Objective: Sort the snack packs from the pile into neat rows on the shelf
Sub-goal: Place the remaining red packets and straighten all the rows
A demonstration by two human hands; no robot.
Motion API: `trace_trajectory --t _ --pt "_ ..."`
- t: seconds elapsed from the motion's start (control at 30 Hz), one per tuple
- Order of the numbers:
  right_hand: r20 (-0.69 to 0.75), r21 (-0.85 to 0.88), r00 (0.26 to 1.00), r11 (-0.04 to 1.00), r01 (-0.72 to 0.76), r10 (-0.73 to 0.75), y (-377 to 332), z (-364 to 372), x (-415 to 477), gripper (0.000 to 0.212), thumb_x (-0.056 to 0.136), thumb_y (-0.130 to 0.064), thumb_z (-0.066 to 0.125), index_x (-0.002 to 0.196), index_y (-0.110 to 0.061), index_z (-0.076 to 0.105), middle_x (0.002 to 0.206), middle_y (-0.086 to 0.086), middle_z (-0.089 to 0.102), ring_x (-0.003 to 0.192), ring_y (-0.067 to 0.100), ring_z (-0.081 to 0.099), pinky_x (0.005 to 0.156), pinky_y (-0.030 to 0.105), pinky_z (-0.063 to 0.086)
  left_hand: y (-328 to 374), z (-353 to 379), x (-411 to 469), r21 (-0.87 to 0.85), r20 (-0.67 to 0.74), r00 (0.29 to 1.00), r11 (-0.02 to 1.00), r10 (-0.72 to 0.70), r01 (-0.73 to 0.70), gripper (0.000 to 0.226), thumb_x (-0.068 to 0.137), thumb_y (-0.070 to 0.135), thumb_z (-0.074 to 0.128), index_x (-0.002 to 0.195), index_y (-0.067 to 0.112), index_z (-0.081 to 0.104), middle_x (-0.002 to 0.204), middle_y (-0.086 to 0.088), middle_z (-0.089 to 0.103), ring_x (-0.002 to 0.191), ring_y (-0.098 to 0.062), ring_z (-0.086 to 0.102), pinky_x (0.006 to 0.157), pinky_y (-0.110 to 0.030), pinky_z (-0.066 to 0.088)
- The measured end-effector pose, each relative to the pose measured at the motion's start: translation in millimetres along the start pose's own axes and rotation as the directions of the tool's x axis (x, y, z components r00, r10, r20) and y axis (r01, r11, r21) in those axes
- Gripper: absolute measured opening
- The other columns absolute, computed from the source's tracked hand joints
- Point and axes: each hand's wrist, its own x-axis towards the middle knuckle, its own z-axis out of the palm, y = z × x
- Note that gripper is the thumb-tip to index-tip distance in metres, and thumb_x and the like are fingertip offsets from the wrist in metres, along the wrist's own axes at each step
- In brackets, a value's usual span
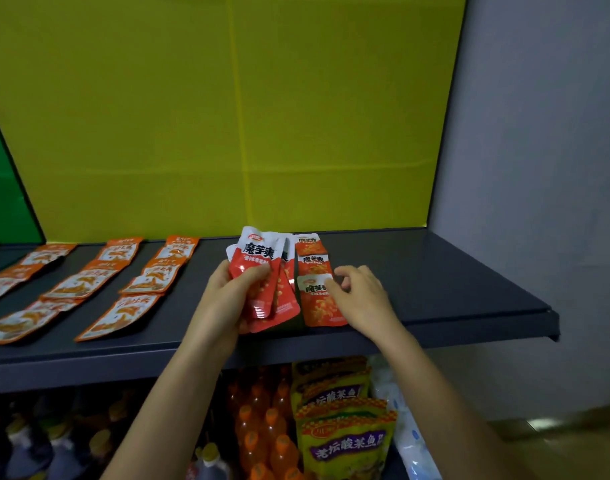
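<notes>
My left hand (pixel 227 296) grips a fanned bunch of red-and-white snack packs (pixel 262 271) above the dark shelf (pixel 435 289). To its right, a row of three red packs lies flat on the shelf, running back to front: the far pack (pixel 308 243), the middle pack (pixel 313 265) and the near pack (pixel 319 304). My right hand (pixel 362 296) rests at the right edge of the near pack, fingertips touching its top corner. Orange-and-white packs (pixel 151 275) lie in several rows on the left of the shelf.
A yellow back panel (pixel 227 116) stands behind the shelf, and a grey wall (pixel 539 168) is at the right. Under the shelf are orange drink bottles (pixel 262 427), dark bottles (pixel 36 441) and yellow-purple pouches (pixel 345 441). The shelf's front lip (pixel 88 365) runs across.
</notes>
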Motion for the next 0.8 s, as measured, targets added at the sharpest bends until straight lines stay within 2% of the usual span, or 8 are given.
trace_trajectory --t 0.13,0.23,0.37,0.47,0.53,0.6,0.67,0.8 --pt "0.083 0.334 0.996 0.943 -0.007 -0.022 -15.7 -14.7 -4.5 0.032 0.092 -0.051 0.04 0.09 -0.028 0.063 0.087 -0.009 0.061 0.095 0.014 0.058 0.085 0.031 0.042 -8.0 21.7 5.1 0.017 0.102 0.995 1.0 -0.012 0.01 0.022 0.085 0.013 0.062 0.107 0.013 0.059 0.08 0.001 0.072 0.061 -0.007 0.069 0.058 -0.027 0.055" --pt "0.101 0.353 0.995 0.935 -0.027 -0.01 -17.7 -19.6 6.3 0.033 0.084 -0.054 0.052 0.078 -0.023 0.059 0.071 -0.009 0.059 0.082 0.014 0.059 0.078 0.032 0.045 -15.6 42.0 7.6 0.066 0.122 0.992 0.998 -0.018 0.01 0.04 0.081 0.012 0.068 0.117 0.009 0.051 0.099 -0.008 0.07 0.077 -0.016 0.07 0.063 -0.031 0.056" --pt "0.139 0.486 0.99 0.872 -0.062 -0.007 -0.1 -23.1 24.7 0.019 0.081 -0.037 0.066 0.085 -0.018 0.066 0.095 0.006 0.072 0.091 0.019 0.067 0.086 0.038 0.053 -17.1 66.4 12.3 0.127 0.137 0.988 0.99 -0.073 0.056 0.039 0.081 0.011 0.068 0.113 0.012 0.046 0.099 -0.009 0.066 0.081 -0.02 0.066 0.071 -0.04 0.058" --pt "0.211 0.612 0.976 0.785 -0.093 -0.05 14.0 -39.0 36.4 0.02 0.088 -0.021 0.062 0.099 -0.007 0.069 0.092 0.007 0.071 0.075 0.006 0.065 0.067 0.011 0.049 -14.5 77.7 23.0 0.05 0.127 0.963 0.971 -0.238 0.233 0.028 0.08 0.017 0.063 0.105 0.014 0.05 0.092 -0.01 0.066 0.081 -0.026 0.066 0.074 -0.046 0.054" --pt "0.23 0.608 0.971 0.788 -0.095 -0.061 23.9 -48.6 47.2 0.023 0.089 -0.021 0.06 0.103 -0.004 0.067 0.081 -0.001 0.068 0.061 -0.005 0.062 0.052 0.002 0.041 -13.1 87.0 28.5 -0.043 0.142 0.942 0.949 -0.304 0.313 0.028 0.083 0.019 0.053 0.109 0.011 0.052 0.094 -0.013 0.064 0.082 -0.028 0.065 0.074 -0.042 0.053" --pt "0.251 0.603 0.966 0.789 -0.114 -0.053 32.2 -56.6 58.7 0.023 0.09 -0.022 0.058 0.104 -0.006 0.067 0.078 -0.005 0.066 0.061 -0.004 0.06 0.05 0.001 0.041 -14.0 97.4 34.0 -0.049 0.081 0.967 0.968 -0.241 0.246 0.01 0.088 0.01 0.045 0.095 0.01 0.052 0.077 -0.01 0.058 0.065 -0.022 0.058 0.063 -0.033 0.051" --pt "0.261 0.604 0.964 0.788 -0.121 -0.052 41.5 -62.1 71.3 0.022 0.091 -0.021 0.057 0.106 -0.008 0.066 0.078 -0.005 0.065 0.065 0.0 0.059 0.05 0.002 0.043 -11.9 103.9 38.3 0.01 -0.001 0.987 0.987 -0.16 0.16 0.015 0.09 0.003 0.042 0.081 0.013 0.049 0.064 -0.005 0.053 0.052 -0.016 0.051 0.049 -0.023 0.045" --pt "0.259 0.611 0.964 0.764 -0.208 0.056 57.9 -73.7 97.5 0.013 0.093 -0.022 0.052 0.086 -0.018 0.062 0.072 -0.003 0.06 0.06 0.003 0.055 0.043 0.006 0.041 -6.4 94.5 57.6 0.086 -0.12 0.991 0.994 -0.063 0.073 0.009 0.092 0.004 0.043 0.094 0.009 0.05 0.07 -0.005 0.054 0.056 -0.015 0.051 0.05 -0.025 0.039"
